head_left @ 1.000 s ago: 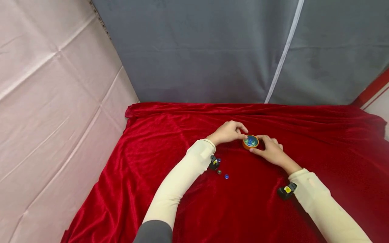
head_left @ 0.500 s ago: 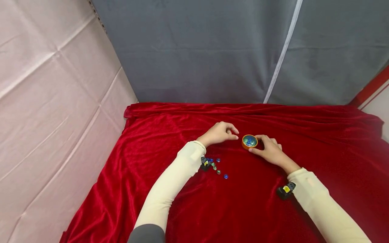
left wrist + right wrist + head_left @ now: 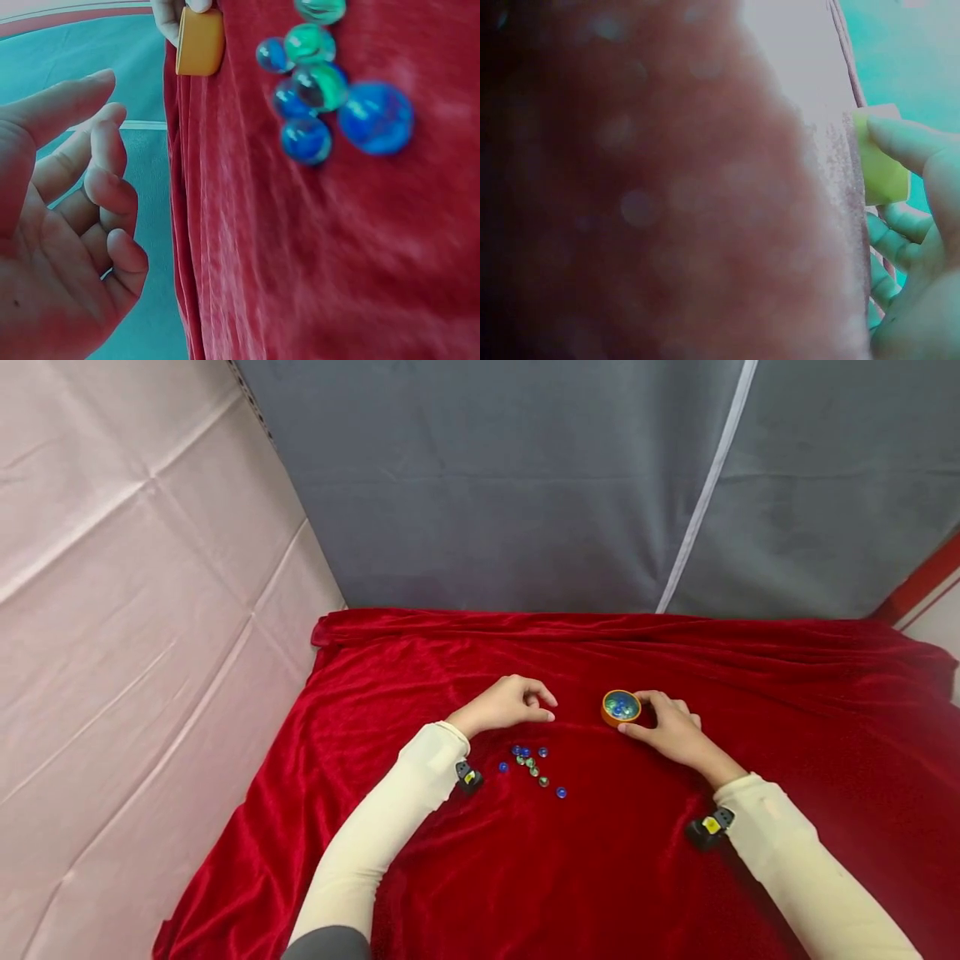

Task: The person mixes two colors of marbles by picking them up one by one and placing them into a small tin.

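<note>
My right hand [image 3: 672, 732] grips the near and right sides of a small round orange container [image 3: 610, 719], thumb and fingers on its wall. Blue and green glass marbles show inside the container. To its left, my left hand [image 3: 506, 703] hovers with loosely bent fingers and nothing between them. In the left wrist view, the fingertips [image 3: 103, 76] stand apart from everything. Several loose marbles lie on the red cloth nearer to me than the left hand, among them a blue marble [image 3: 562, 792] and a green marble [image 3: 543, 782].
A wrinkled red velvet cloth [image 3: 600, 877] covers the table. Behind its far edge hangs a grey curtain [image 3: 480, 485], and a pale fabric wall [image 3: 135, 652] rises at the left. Each wrist wears a small black camera, such as the left one [image 3: 468, 776].
My left hand has drawn back leftward from the container, where its fingertips were at the rim. More loose marbles now show beside the left wrist. The right hand still holds the container.
</note>
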The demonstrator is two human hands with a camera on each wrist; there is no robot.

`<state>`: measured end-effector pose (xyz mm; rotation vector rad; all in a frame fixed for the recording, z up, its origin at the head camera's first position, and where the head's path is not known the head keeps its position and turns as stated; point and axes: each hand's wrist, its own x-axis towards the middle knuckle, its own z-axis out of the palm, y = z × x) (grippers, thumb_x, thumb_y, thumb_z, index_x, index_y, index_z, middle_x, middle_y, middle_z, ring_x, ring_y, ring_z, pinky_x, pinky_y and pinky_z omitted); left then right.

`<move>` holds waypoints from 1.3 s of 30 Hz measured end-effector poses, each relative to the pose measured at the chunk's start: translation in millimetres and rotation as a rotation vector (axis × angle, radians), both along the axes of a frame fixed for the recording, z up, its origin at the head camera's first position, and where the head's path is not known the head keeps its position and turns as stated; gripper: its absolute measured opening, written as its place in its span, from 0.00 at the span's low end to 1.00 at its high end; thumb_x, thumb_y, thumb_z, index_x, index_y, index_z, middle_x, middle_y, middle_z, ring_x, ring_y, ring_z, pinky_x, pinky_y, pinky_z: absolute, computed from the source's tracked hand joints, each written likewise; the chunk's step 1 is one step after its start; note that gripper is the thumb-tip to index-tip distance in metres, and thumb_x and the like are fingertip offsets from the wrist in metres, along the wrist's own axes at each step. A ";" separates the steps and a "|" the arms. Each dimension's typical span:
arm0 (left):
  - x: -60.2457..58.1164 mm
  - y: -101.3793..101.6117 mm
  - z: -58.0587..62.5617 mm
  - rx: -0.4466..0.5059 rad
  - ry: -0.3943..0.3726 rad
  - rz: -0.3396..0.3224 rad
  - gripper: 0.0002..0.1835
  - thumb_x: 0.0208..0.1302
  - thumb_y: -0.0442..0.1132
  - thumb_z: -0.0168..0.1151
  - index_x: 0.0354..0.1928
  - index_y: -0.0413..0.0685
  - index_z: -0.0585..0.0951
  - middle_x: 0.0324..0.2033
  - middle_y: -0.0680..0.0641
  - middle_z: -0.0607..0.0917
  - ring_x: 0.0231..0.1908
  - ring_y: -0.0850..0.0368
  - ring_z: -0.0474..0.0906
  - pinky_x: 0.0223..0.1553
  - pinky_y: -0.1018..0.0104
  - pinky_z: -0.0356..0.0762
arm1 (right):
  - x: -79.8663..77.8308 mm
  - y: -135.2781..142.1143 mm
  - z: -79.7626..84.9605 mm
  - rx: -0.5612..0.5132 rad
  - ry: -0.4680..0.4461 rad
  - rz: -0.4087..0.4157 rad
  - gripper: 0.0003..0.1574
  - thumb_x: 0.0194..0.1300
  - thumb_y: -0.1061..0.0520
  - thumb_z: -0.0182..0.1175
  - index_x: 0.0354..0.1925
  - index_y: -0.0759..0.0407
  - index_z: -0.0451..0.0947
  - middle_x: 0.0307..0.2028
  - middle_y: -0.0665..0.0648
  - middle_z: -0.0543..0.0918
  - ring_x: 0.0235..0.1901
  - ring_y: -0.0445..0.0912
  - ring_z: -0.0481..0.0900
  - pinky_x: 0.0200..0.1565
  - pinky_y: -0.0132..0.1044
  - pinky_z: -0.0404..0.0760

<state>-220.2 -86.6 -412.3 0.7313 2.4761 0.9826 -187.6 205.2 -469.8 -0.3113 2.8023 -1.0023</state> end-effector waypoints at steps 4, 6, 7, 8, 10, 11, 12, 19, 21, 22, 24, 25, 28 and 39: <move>8.2 -11.5 0.0 -0.011 -0.006 -0.006 0.14 0.60 0.43 0.68 0.46 0.45 0.84 0.19 0.55 0.76 0.19 0.66 0.62 0.29 0.74 0.64 | 0.3 1.4 -1.1 -0.004 -0.002 0.001 0.42 0.63 0.43 0.63 0.64 0.66 0.63 0.60 0.71 0.69 0.56 0.65 0.62 0.47 0.57 0.57; 12.1 -16.8 -0.7 -0.013 -0.013 -0.006 0.14 0.60 0.43 0.68 0.46 0.45 0.84 0.20 0.55 0.76 0.19 0.66 0.62 0.28 0.74 0.64 | 0.7 2.1 -1.2 -0.006 -0.003 0.001 0.42 0.63 0.43 0.63 0.64 0.66 0.63 0.60 0.71 0.69 0.56 0.65 0.62 0.47 0.57 0.57; 14.1 -19.4 -1.1 -0.014 -0.017 -0.007 0.14 0.60 0.43 0.68 0.46 0.45 0.84 0.20 0.55 0.76 0.19 0.66 0.62 0.28 0.74 0.64 | 0.7 2.6 -1.3 -0.006 -0.004 0.000 0.42 0.63 0.43 0.63 0.64 0.66 0.63 0.60 0.71 0.69 0.56 0.65 0.62 0.47 0.57 0.56; 16.1 -21.8 -1.6 -0.014 -0.023 -0.008 0.14 0.60 0.43 0.68 0.46 0.45 0.84 0.20 0.55 0.76 0.19 0.66 0.62 0.28 0.74 0.64 | 0.9 3.0 -1.2 -0.004 -0.005 -0.001 0.42 0.63 0.43 0.63 0.64 0.65 0.63 0.60 0.70 0.69 0.56 0.65 0.62 0.47 0.57 0.56; 19.9 -26.3 -3.4 -0.012 -0.039 -0.010 0.14 0.60 0.42 0.68 0.46 0.44 0.84 0.20 0.55 0.77 0.18 0.66 0.62 0.27 0.74 0.64 | 1.4 3.1 -0.7 0.000 -0.004 -0.002 0.42 0.63 0.43 0.63 0.64 0.65 0.62 0.60 0.70 0.69 0.56 0.65 0.62 0.46 0.56 0.56; 21.9 -28.5 -4.1 -0.012 -0.046 -0.012 0.14 0.60 0.42 0.68 0.46 0.44 0.84 0.20 0.55 0.77 0.18 0.66 0.62 0.27 0.74 0.64 | 1.6 3.1 -0.5 0.001 -0.004 -0.003 0.42 0.63 0.43 0.63 0.64 0.65 0.62 0.59 0.70 0.69 0.56 0.65 0.62 0.46 0.56 0.57; 23.9 -30.5 -5.2 -0.013 -0.052 -0.014 0.14 0.60 0.42 0.68 0.46 0.44 0.84 0.20 0.55 0.77 0.18 0.66 0.62 0.27 0.74 0.64 | 1.9 3.1 -0.3 0.003 -0.004 -0.003 0.42 0.63 0.42 0.63 0.64 0.65 0.62 0.59 0.70 0.70 0.56 0.65 0.62 0.46 0.56 0.57; 36.6 -44.8 -15.4 -0.011 -0.093 0.012 0.13 0.58 0.41 0.69 0.44 0.45 0.84 0.19 0.56 0.76 0.19 0.67 0.62 0.26 0.74 0.63 | 4.0 1.5 0.5 0.003 -0.006 0.000 0.42 0.63 0.43 0.63 0.64 0.66 0.63 0.60 0.70 0.69 0.55 0.64 0.62 0.46 0.57 0.57; 39.4 -48.6 -18.1 -0.015 -0.111 0.029 0.13 0.57 0.41 0.70 0.43 0.46 0.84 0.19 0.56 0.77 0.19 0.66 0.63 0.26 0.74 0.63 | 4.1 1.8 -0.1 0.002 -0.005 0.000 0.42 0.63 0.43 0.63 0.64 0.66 0.62 0.60 0.71 0.69 0.55 0.65 0.62 0.46 0.57 0.57; 40.8 -50.0 -19.3 -0.016 -0.119 0.034 0.12 0.57 0.41 0.70 0.43 0.46 0.85 0.19 0.56 0.77 0.20 0.66 0.63 0.26 0.74 0.63 | 4.3 2.1 -0.4 0.003 -0.004 0.000 0.42 0.63 0.43 0.63 0.64 0.66 0.62 0.60 0.71 0.69 0.56 0.65 0.62 0.46 0.57 0.57; 43.5 -52.5 -21.4 -0.017 -0.135 0.044 0.12 0.56 0.40 0.71 0.42 0.47 0.85 0.19 0.55 0.77 0.20 0.66 0.64 0.25 0.74 0.63 | 4.5 2.7 -0.7 0.002 -0.005 -0.002 0.42 0.63 0.43 0.63 0.64 0.66 0.62 0.60 0.70 0.69 0.56 0.65 0.62 0.47 0.57 0.57; 44.9 -53.5 -22.4 -0.017 -0.141 0.046 0.12 0.56 0.40 0.71 0.42 0.47 0.85 0.19 0.55 0.77 0.21 0.66 0.64 0.25 0.74 0.63 | 4.5 3.1 -0.6 0.001 -0.004 -0.002 0.42 0.63 0.43 0.63 0.64 0.66 0.62 0.60 0.70 0.69 0.56 0.65 0.62 0.47 0.57 0.56; 48.4 -55.6 -25.4 -0.020 -0.154 0.052 0.12 0.55 0.40 0.71 0.41 0.48 0.85 0.20 0.55 0.77 0.22 0.66 0.66 0.26 0.74 0.64 | 4.9 3.5 -0.4 -0.002 -0.002 -0.005 0.42 0.63 0.42 0.63 0.64 0.65 0.62 0.60 0.70 0.69 0.56 0.64 0.61 0.47 0.57 0.56; 58.5 -59.8 -35.0 -0.036 -0.192 0.069 0.12 0.53 0.39 0.73 0.40 0.47 0.85 0.18 0.56 0.73 0.20 0.66 0.63 0.26 0.74 0.64 | 7.7 4.0 2.1 -0.010 -0.006 -0.003 0.41 0.63 0.43 0.63 0.63 0.65 0.63 0.59 0.70 0.70 0.55 0.64 0.62 0.46 0.56 0.56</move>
